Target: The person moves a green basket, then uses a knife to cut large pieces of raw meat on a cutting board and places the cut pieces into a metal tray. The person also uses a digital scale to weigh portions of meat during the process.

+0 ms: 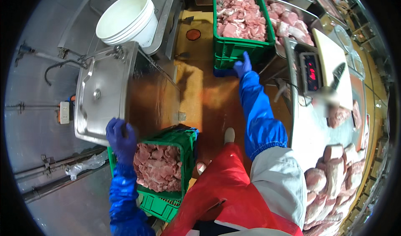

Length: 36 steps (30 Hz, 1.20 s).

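My left hand, in a purple glove, rests with bent fingers gripping the front edge of the steel sink. Just below it is a green crate of cut pink meat. My right hand, gloved alike, reaches forward with fingers apart, near the front of stacked green crates; the upper one is heaped with meat pieces. Whether it touches them I cannot tell. Both my forearms wear blue sleeves.
A white bucket stack stands back left. On the right are a scale, white board, knife, meat cuts and steel counter. Another steel container of meat adjoins the crates. Orange floor runs between.
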Each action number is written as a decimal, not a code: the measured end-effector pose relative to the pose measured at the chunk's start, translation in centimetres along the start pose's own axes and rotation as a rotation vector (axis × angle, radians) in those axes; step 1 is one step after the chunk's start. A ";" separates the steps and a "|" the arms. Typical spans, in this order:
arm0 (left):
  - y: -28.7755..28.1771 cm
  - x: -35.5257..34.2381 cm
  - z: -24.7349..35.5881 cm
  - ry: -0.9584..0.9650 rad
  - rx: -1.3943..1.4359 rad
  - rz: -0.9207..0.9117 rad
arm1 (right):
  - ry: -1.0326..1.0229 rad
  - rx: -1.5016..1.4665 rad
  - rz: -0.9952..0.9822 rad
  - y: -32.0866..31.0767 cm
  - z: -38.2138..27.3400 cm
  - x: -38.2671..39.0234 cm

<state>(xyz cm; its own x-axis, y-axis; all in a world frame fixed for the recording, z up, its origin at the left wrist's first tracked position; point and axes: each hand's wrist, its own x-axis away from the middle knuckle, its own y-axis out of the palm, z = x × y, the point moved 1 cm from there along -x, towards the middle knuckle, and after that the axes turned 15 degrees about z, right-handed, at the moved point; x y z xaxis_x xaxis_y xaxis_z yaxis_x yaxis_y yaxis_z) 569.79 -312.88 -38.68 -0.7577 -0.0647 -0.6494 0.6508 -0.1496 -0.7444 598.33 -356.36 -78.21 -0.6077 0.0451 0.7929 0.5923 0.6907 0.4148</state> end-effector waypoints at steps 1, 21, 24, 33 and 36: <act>0.1 0.6 -0.1 -0.052 -0.039 -0.059 | -0.053 -0.052 0.134 2.5 -1.7 -2.3; 1.3 0.4 0.4 0.085 -0.110 -0.096 | -0.358 -0.012 0.366 2.2 -1.1 -3.2; 0.6 0.9 0.0 0.100 -0.122 -0.059 | -0.297 -0.040 0.397 0.4 2.8 3.0; 0.2 0.9 -0.1 0.124 -0.123 0.035 | -0.287 -0.135 0.424 -12.4 14.2 18.5; 0.2 1.4 -1.1 0.119 -0.182 0.002 | -0.239 -0.041 0.519 -15.7 18.5 26.0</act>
<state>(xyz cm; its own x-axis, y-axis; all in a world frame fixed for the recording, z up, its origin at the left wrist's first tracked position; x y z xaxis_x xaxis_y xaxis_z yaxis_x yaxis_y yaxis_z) 568.94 -311.94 -39.88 -0.7524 0.0537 -0.6565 0.6584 0.0316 -0.7520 563.44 -352.68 -72.37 -0.3319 0.5357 0.7764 0.8621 0.5064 0.0191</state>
